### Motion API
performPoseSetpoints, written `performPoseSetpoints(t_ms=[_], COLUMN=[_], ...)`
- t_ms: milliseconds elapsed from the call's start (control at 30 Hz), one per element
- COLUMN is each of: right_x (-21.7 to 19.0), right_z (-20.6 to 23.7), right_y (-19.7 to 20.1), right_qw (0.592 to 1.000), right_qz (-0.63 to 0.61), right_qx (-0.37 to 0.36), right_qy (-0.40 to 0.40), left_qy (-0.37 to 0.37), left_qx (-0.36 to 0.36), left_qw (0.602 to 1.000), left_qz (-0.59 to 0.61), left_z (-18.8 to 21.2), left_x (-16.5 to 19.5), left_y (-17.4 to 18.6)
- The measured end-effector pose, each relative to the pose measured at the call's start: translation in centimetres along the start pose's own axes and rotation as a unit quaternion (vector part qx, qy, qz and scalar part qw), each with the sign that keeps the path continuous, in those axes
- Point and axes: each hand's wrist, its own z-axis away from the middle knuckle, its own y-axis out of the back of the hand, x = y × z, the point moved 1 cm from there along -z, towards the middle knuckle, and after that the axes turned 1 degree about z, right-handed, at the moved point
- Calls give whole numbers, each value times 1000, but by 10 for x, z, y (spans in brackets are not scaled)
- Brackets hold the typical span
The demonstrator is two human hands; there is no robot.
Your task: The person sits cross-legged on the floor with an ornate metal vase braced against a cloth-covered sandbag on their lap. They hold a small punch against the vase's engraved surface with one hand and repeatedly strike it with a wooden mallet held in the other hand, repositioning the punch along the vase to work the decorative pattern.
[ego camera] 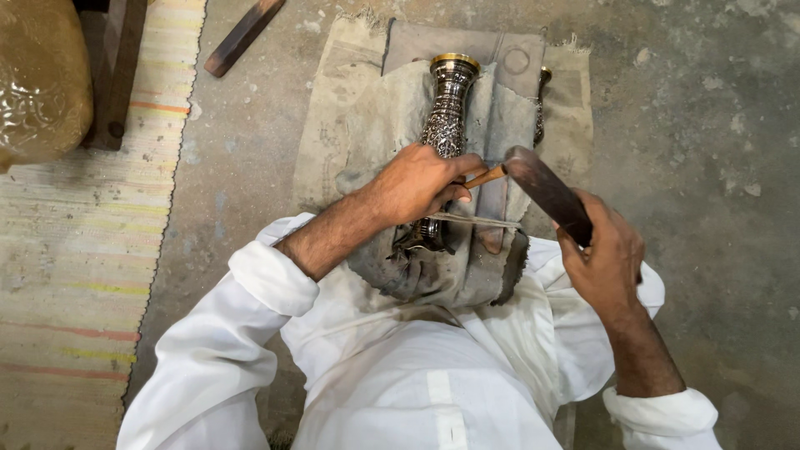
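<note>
1. On your lap, over grey cloth (pixel 467 267), lies the engraved metal vase (pixel 447 117) — its gold rim points to 12 o'clock.
2. Your left hand (pixel 421 183) is pinched around a thin wood-handled chisel (pixel 483 177), tip resting on the vase body.
3. Your right hand (pixel 604 258), at 3 o'clock, is clenched on a dark wooden mallet (pixel 546 190), its head right at the chisel's end.
4. Progress-wise, I'd guess you're well in — the neck and body already look covered in dense pattern; the lower part is hidden by your hand, so can't tell what's left.
5. No packages, labels or signs showing. Just a striped mat (pixel 75 250) at 9 o'clock and a wooden stick (pixel 243 35) at 11.
</note>
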Motion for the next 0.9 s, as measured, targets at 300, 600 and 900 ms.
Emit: performPoseSetpoints(t_ms=[300, 600, 900], right_x=[4, 1, 4], right_z=[0, 2, 8], right_y=[2, 1, 5], right_qw=[998, 1000, 997], right_qz=[-36, 8, -20], right_qx=[0, 21, -4], right_qy=[-58, 9, -77], left_qy=[-27, -20, -61], left_qx=[15, -17, 11], left_qw=[1000, 1000, 998], left_qz=[6, 9, 5], left_z=[0, -2, -4], left_x=[-3, -8, -11], left_y=[1, 1, 2])
